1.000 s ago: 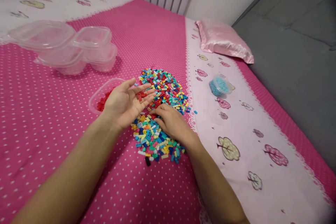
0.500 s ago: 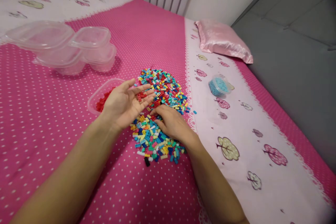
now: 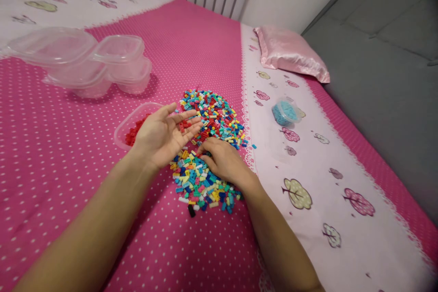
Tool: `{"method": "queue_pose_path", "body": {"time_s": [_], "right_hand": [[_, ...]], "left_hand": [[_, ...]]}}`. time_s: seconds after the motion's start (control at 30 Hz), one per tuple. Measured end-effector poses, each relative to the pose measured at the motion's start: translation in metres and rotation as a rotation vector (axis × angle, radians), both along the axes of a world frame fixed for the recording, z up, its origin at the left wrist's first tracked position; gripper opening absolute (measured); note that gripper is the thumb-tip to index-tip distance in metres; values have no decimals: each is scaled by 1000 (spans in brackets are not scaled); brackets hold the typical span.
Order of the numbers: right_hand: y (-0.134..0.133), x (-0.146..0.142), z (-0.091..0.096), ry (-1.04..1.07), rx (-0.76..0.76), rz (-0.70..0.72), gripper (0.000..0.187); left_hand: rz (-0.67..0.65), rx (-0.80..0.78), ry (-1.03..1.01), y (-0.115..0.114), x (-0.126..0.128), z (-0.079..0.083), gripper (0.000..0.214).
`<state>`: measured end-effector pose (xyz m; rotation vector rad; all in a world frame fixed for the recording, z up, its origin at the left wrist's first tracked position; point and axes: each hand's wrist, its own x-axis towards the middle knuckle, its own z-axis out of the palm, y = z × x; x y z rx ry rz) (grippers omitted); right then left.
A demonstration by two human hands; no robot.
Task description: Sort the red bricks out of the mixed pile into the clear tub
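A heap of small many-coloured bricks (image 3: 212, 118) lies on the pink dotted bedspread (image 3: 68, 155). My left hand (image 3: 160, 136) is held palm up over the heap's left edge, fingers stretched out, with a few red bricks on the fingers. My right hand (image 3: 222, 159) rests palm down on the heap, its fingertips drawn together on bricks near the middle; what they pinch is too small to name. Behind my left hand stands a clear tub with red bricks (image 3: 133, 128).
Stacked clear plastic tubs and lids (image 3: 85, 61) sit at the back left. A small tub of blue bricks (image 3: 285, 112) stands on the pale patterned strip to the right. A pink satin pillow (image 3: 290, 52) and a grey sofa (image 3: 383, 64) lie beyond.
My right hand has crept slightly left and inward on the heap. My left hand has stayed as it was.
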<state>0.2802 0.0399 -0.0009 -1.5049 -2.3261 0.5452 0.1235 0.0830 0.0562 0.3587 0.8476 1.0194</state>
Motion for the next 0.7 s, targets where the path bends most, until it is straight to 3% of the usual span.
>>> {"method": "queue_pose_path", "body": {"time_s": [0.37, 0.57, 0.7], "right_hand": [[2, 6, -1, 114, 59, -44, 9], [3, 16, 15, 235, 90, -76, 6], [-1, 22, 28, 333, 152, -129, 6]], "left_hand": [[-17, 1, 0, 1, 0, -1, 29], [-2, -3, 20, -2, 5, -2, 22], [-69, -56, 18, -7, 11, -3, 25]]}}
